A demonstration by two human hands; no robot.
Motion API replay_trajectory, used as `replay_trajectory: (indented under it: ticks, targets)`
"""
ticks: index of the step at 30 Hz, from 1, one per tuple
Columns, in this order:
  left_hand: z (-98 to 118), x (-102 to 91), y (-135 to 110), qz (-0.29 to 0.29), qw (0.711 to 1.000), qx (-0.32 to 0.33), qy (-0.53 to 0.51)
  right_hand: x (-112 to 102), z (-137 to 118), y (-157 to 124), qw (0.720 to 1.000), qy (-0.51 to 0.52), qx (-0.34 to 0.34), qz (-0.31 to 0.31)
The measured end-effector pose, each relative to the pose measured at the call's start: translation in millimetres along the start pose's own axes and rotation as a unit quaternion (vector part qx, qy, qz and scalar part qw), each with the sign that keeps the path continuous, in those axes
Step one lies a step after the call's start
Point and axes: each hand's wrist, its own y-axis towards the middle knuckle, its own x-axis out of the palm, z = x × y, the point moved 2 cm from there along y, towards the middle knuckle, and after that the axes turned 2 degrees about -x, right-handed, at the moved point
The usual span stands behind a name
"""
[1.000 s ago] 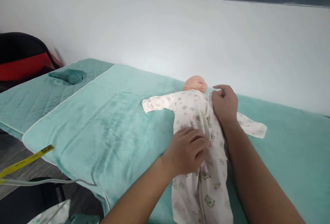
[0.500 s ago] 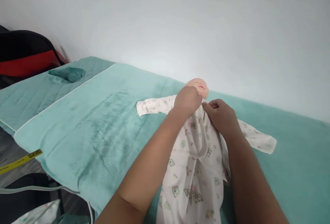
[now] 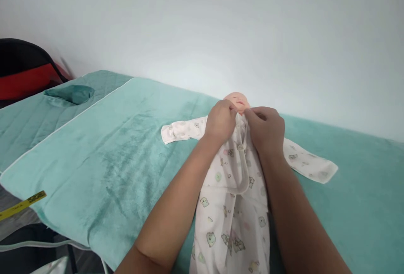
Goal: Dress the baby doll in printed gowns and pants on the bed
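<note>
A baby doll lies on its back, its head (image 3: 240, 99) near the wall and partly hidden by my hands. It wears a white baby onesie (image 3: 233, 206) printed with small animals, the sleeves spread out to both sides. At the neckline my left hand (image 3: 221, 120) pinches the collar from the left. My right hand (image 3: 267, 129) grips the collar's other side, thumb and finger pressed together just below the doll's chin. Between them the front placket runs down the chest in a curve. The fingertips of my left hand are mostly hidden.
A teal plush cover (image 3: 135, 160) spreads under the doll, with a quilted section (image 3: 25, 126) and a teal fabric ring (image 3: 71, 94) at left. A white wall (image 3: 202, 38) stands behind. At the left are a black-and-red chair (image 3: 28, 72) and a yellow strip (image 3: 23, 204).
My right hand has moved up and left along the neckline, closer to the doll's chin and my left hand. The view has shifted slightly.
</note>
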Motion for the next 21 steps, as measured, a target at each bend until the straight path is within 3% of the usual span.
replay_trajectory:
  ticks: [2,7,12,16,21]
  targets:
    - [-0.3,1.5,0.0,-0.004,1.000,-0.009,0.006,0.2,1.7,-2.9,1.000,0.000,-0.001,-0.003]
    - [1.1,-0.3,1.7,-0.051,0.996,-0.043,-0.067,-6.3,13.3,-6.4,0.995,0.061,0.071,-0.035]
    - [6.7,-2.4,-0.3,-0.084,0.979,-0.058,-0.178,-2.8,20.3,-4.6,0.958,0.238,0.157,-0.025]
    - [4.3,2.3,-1.0,-0.084,0.974,-0.071,-0.197,-1.4,17.0,-4.3,0.974,0.201,0.101,-0.008]
    - [-4.2,6.6,0.2,-0.098,0.966,-0.076,-0.226,-1.4,16.0,-5.6,0.986,0.149,0.051,-0.047]
